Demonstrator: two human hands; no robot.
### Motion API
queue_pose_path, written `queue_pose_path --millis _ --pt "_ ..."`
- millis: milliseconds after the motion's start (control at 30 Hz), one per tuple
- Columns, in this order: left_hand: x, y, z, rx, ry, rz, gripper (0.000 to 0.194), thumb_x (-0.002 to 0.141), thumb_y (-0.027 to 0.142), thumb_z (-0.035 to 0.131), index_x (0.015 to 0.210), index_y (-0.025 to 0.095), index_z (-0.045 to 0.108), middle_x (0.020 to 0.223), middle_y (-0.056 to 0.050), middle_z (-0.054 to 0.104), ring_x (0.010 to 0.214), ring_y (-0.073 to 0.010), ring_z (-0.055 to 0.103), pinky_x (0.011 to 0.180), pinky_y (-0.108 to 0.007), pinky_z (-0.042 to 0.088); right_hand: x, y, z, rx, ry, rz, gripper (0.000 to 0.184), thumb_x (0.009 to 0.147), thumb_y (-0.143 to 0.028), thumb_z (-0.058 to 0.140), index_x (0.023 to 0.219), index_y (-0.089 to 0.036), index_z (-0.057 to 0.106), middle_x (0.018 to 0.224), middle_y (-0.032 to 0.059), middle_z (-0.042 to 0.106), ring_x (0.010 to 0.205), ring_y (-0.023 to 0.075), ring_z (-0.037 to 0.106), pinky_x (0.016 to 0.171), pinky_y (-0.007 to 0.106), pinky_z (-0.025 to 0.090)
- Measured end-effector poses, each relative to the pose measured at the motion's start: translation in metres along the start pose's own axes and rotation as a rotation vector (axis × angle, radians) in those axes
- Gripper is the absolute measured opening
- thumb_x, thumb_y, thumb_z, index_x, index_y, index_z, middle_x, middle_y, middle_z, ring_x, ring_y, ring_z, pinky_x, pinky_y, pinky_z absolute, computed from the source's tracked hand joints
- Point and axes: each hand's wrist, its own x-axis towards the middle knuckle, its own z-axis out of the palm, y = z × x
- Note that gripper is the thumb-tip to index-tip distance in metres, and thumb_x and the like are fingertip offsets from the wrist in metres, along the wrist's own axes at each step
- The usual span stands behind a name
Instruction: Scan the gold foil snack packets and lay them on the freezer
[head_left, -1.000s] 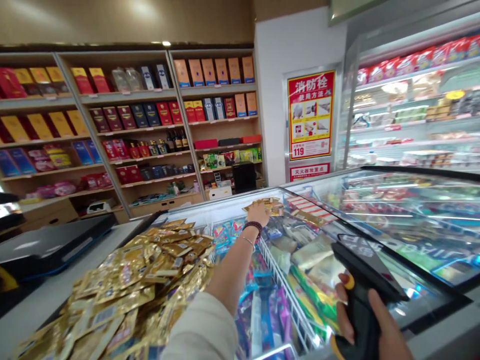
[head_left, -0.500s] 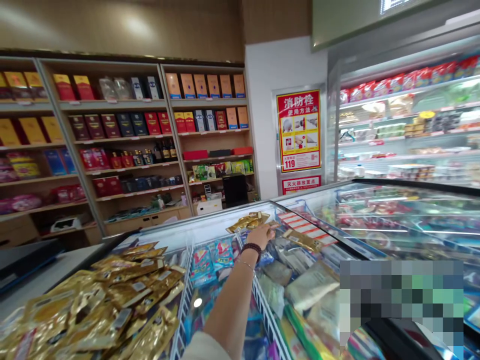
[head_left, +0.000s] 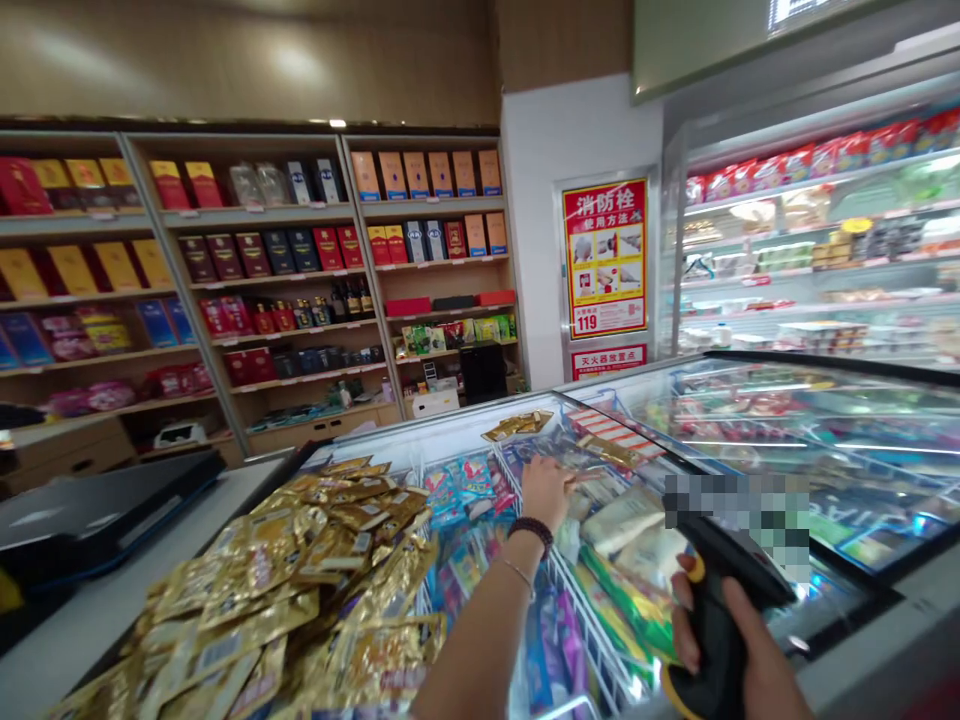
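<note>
My left hand (head_left: 546, 490) is over the freezer chest, above the wire divider, with its fingers stretched toward bagged frozen goods (head_left: 622, 520). No item shows in it; the fingertips are slightly blurred. A dark bead bracelet (head_left: 534, 530) circles that wrist. At lower right, my right hand (head_left: 761, 655) grips a black and yellow barcode scanner (head_left: 720, 610), its front partly covered by pixelation. Left of my left arm lies a heap of gold foil packets (head_left: 300, 560). A few more gold packets (head_left: 519, 425) rest at the freezer's far side, and a single one (head_left: 607, 450) lies farther right.
White wire dividers (head_left: 592, 640) split the freezer into sections. A sliding glass lid (head_left: 750, 420) with a black frame covers its right side. A dark flat device (head_left: 105, 510) sits on the left counter. Shelves of boxed goods (head_left: 270, 250) and a lit refrigerator (head_left: 817, 230) stand behind.
The view has shifted leftward. My left hand has drawn back from the far gold packets. My right hand with the scanner has risen into sight at lower right.
</note>
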Motion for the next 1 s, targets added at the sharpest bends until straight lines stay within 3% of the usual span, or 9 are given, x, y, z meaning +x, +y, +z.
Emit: queue_pose_path --millis 167,300,400,467,567,667,767,900,1000 --pt "-0.045 0.006 -0.021 -0.424 0.120 -0.099 0.023 0.098 0.043 0.080 0.100 0.024 0.093 0.109 -0.015 0.090 0.110 -0.0380 0.081 0.109 -0.052 0.061 -0.005 -0.007 0.018 -0.030 0.021 -0.075 0.076 0.050 -0.065 0.110 0.098 -0.023 0.069 0.072 -0.0079 0.067 0.047 0.0080 0.052 0.043 0.020 0.043" --pt "-0.088 -0.004 -0.045 -0.687 0.220 -0.214 0.038 0.075 0.051 0.103 0.091 0.020 0.089 0.091 -0.012 0.087 0.092 -0.0333 0.081 0.088 -0.043 0.065 -0.014 -0.003 0.031 -0.164 0.043 -0.038 0.071 0.052 -0.064 0.107 0.092 -0.021 0.069 0.069 -0.0071 0.066 0.045 0.0084 0.052 0.040 0.020 0.041" --pt "-0.113 -0.015 -0.058 -0.840 0.322 -0.294 0.049 0.064 0.054 0.110 0.081 0.020 0.080 0.079 -0.006 0.080 0.083 -0.0288 0.079 0.080 -0.038 0.065 -0.025 0.003 0.044 -0.261 0.002 0.004 0.065 0.057 -0.061 0.105 0.095 -0.020 0.072 0.070 -0.0064 0.065 0.046 0.0092 0.054 0.040 0.020 0.042" --pt "-0.123 -0.020 -0.062 -0.942 0.373 -0.343 0.051 0.069 0.058 0.108 0.082 0.020 0.077 0.080 -0.006 0.080 0.085 -0.0283 0.081 0.081 -0.038 0.067 -0.033 0.009 0.053 -0.286 -0.048 0.004 0.064 0.059 -0.061 0.105 0.096 -0.019 0.073 0.072 -0.0050 0.067 0.046 0.0094 0.054 0.040 0.021 0.043" --pt "-0.126 -0.024 -0.063 -1.091 0.412 -0.420 0.044 0.092 0.062 0.091 0.097 0.020 0.078 0.099 -0.012 0.086 0.100 -0.0308 0.086 0.090 -0.042 0.070 -0.045 0.015 0.064 -0.340 -0.120 -0.038 0.062 0.064 -0.065 0.104 0.091 -0.019 0.073 0.076 -0.0022 0.070 0.046 0.0091 0.054 0.040 0.022 0.043" --pt "-0.122 -0.023 -0.063 -1.212 0.425 -0.455 0.035 0.116 0.051 0.060 0.119 0.021 0.078 0.130 -0.017 0.086 0.121 -0.0279 0.085 0.103 -0.043 0.070 -0.055 0.019 0.069 -0.409 -0.157 -0.103 0.061 0.071 -0.069 0.101 0.095 -0.019 0.075 0.079 -0.0011 0.070 0.047 0.0092 0.054 0.041 0.023 0.044" --pt "-0.119 -0.020 -0.064 -1.365 0.410 -0.465 0.041 0.122 0.038 0.041 0.139 0.022 0.075 0.141 -0.016 0.084 0.128 -0.0245 0.083 0.112 -0.045 0.067 -0.059 0.021 0.069 -0.502 -0.188 -0.140 0.065 0.073 -0.076 0.096 0.099 -0.019 0.076 0.072 -0.0015 0.068 0.046 0.0111 0.054 0.042 0.025 0.045" --pt "-0.123 -0.020 -0.066 -1.495 0.393 -0.448 0.041 0.122 0.039 0.048 0.153 0.025 0.070 0.142 -0.015 0.084 0.134 -0.0277 0.081 0.116 -0.051 0.066 -0.061 0.024 0.069 -0.717 -0.254 -0.189 0.068 0.074 -0.086 0.087 0.089 -0.022 0.071 0.055 -0.0028 0.060 0.043 0.0137 0.051 0.043 0.027 0.042" --pt "-0.125 -0.023 -0.070 -1.494 0.385 -0.432 0.043 0.121 0.044 0.052 0.155 0.025 0.069 0.146 -0.016 0.083 0.137 -0.0308 0.080 0.116 -0.054 0.066 -0.071 0.026 0.072 -0.868 -0.268 -0.258 0.059 0.081 -0.082 0.081 0.080 -0.026 0.065 0.050 -0.0023 0.059 0.044 0.0158 0.053 0.047 0.029 0.044"
